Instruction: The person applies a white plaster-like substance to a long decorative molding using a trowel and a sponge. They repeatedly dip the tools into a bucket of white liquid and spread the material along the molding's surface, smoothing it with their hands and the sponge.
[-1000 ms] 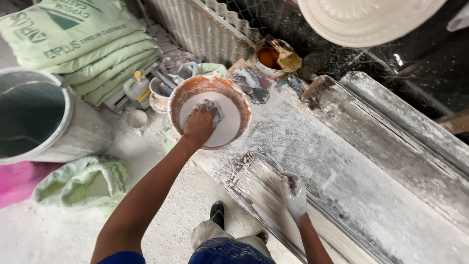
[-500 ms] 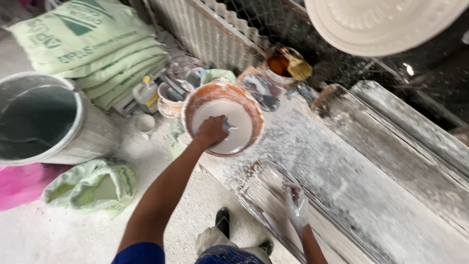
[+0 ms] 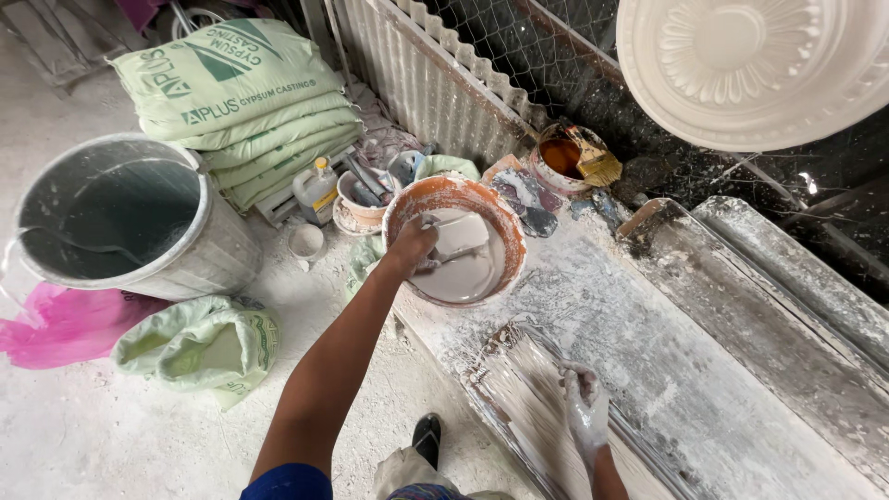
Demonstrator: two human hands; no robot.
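My left hand [image 3: 412, 245] reaches into an orange bowl [image 3: 500, 218] of wet white plaster. It is closed on a flat, plaster-coated scraper [image 3: 460, 235] that rests over the plaster near the bowl's left side. My right hand [image 3: 585, 407], coated in white plaster, lies flat on a long narrow mould [image 3: 528, 407] filled with pale fibres. That mould sits on the dusty white workbench [image 3: 648, 343].
A large grey bucket [image 3: 120, 222] stands at the left, with an open green sack [image 3: 199, 347] and pink plastic [image 3: 56, 324] beside it. Stacked green sacks [image 3: 250, 102] lie behind. A small pot with a brush [image 3: 574, 157] and a round white ceiling rose [image 3: 750, 65] sit farther back. Long moulds [image 3: 787, 278] lie at the right.
My left hand has shifted from the bowl's middle to its left side, and the flat scraper now shows above the plaster. My right hand stays on the mould.
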